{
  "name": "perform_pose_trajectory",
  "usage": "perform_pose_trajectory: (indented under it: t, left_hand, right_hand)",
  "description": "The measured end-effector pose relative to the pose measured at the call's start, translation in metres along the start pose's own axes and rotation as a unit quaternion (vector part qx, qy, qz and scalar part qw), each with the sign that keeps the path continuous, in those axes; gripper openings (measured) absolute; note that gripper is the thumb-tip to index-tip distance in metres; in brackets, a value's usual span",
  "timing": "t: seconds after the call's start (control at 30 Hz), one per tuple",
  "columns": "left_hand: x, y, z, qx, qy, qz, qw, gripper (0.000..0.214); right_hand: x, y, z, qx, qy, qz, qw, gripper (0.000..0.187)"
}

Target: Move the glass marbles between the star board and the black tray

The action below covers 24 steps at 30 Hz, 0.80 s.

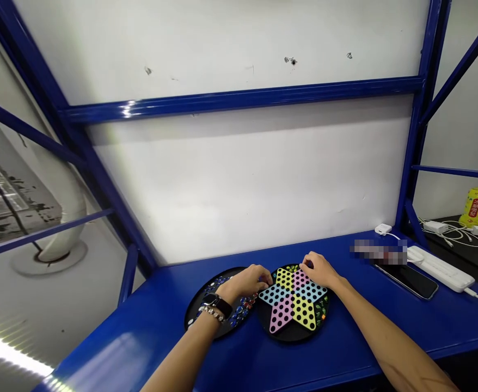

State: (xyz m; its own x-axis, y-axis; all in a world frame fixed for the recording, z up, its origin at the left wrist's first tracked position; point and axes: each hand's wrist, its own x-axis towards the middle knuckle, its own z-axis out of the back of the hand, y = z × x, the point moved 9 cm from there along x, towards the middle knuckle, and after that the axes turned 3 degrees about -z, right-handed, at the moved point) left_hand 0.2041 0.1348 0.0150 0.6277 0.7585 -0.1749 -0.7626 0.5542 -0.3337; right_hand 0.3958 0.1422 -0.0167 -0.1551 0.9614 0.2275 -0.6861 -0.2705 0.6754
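Note:
A star-shaped Chinese checkers board (292,297), with pink, yellow and light blue sections full of black holes, lies over a round black base (287,333). Green and yellow pieces show in the base's gaps around the star. My left hand (252,280), with a dark watch and a beaded bracelet at the wrist, has its fingers curled at the board's upper left edge. At the upper right pink point, my right hand (319,270) pinches the board's edge between thumb and fingers. Left of it sits a second round black tray (194,305) with blue, red and white pieces, partly behind my left wrist.
Everything stands on a blue tabletop (149,326) before a white wall panel (255,179) with blue frame bars. At right lie a phone (408,279), a white power strip (443,268) and a white adapter (383,229). A yellow bottle (477,204) stands beyond the frame.

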Motion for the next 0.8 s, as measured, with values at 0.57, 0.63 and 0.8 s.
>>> perform_pose_trajectory:
  t: [0.57,0.63,0.8]
  left_hand:
    - [0.004,-0.010,0.010,0.102,-0.088,0.012,0.991,0.037]
    - [0.007,-0.015,0.010,0.125,-0.096,0.016,0.987,0.034]
    - [0.016,-0.023,0.003,0.177,-0.084,0.020,0.980,0.024]
  right_hand:
    - [-0.001,0.000,-0.001,-0.004,-0.005,0.003,1.000,0.030]
    - [-0.001,0.001,0.000,-0.008,-0.007,0.004,1.000,0.029]
    - [-0.001,0.000,-0.001,-0.003,-0.001,-0.002,1.000,0.028]
